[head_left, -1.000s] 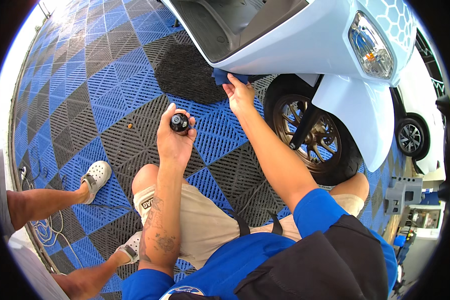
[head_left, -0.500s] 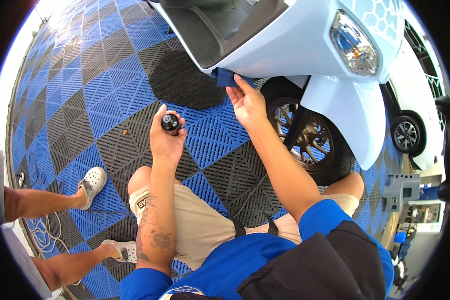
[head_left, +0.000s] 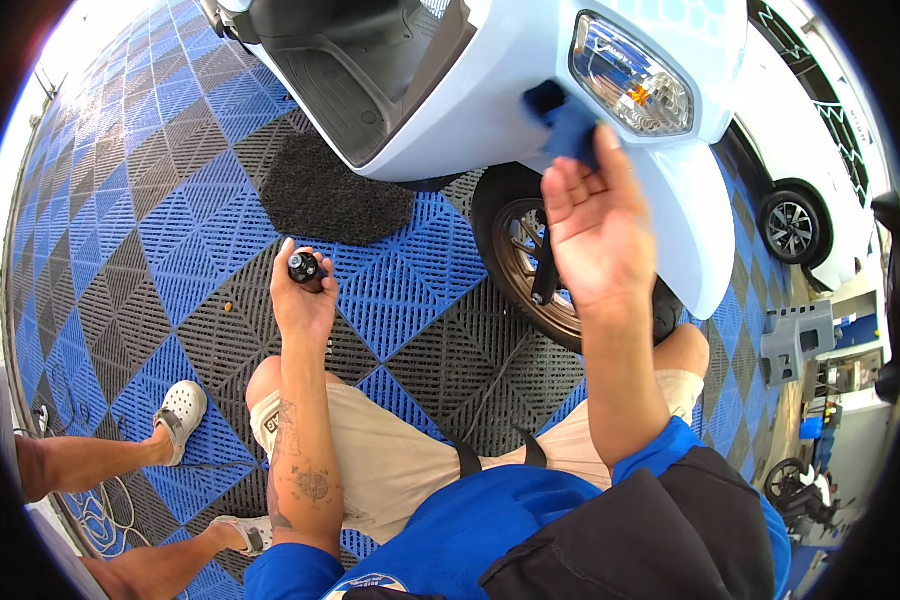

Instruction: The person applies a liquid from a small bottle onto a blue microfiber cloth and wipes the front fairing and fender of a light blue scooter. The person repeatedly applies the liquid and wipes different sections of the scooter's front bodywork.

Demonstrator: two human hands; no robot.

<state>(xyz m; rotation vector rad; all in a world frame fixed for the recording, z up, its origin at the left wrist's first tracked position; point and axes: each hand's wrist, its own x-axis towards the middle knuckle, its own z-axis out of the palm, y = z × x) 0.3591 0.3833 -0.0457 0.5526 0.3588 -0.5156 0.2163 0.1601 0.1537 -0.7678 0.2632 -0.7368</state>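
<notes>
My left hand [head_left: 305, 300] is wrapped round a small black cylinder [head_left: 305, 267] with a glossy round end facing up; its exact kind is unclear. My right hand [head_left: 602, 240] grips a dark blue cloth [head_left: 568, 125], partly blurred by motion, in front of the scooter's pale blue front panel [head_left: 490, 110]. Whether the cloth touches the panel I cannot tell. Just beyond the right fingers is the scooter's clear headlight [head_left: 632, 75]. The front wheel [head_left: 515, 250] and pale blue fender [head_left: 695, 230] lie below and right of it.
Blue and black slotted tiles [head_left: 370, 300] cover the floor. A dark octagonal mat [head_left: 335, 190] lies beside the scooter. Someone in pale clogs [head_left: 182, 410] stands at left, near a coiled hose [head_left: 100, 520]. At right are a white car [head_left: 820, 130] and a grey plastic stool [head_left: 798, 343].
My right hand with the cloth has moved up and right, from the panel's lower edge to beside the headlight. The left hand still holds the black cylinder. The view has shifted slightly.
</notes>
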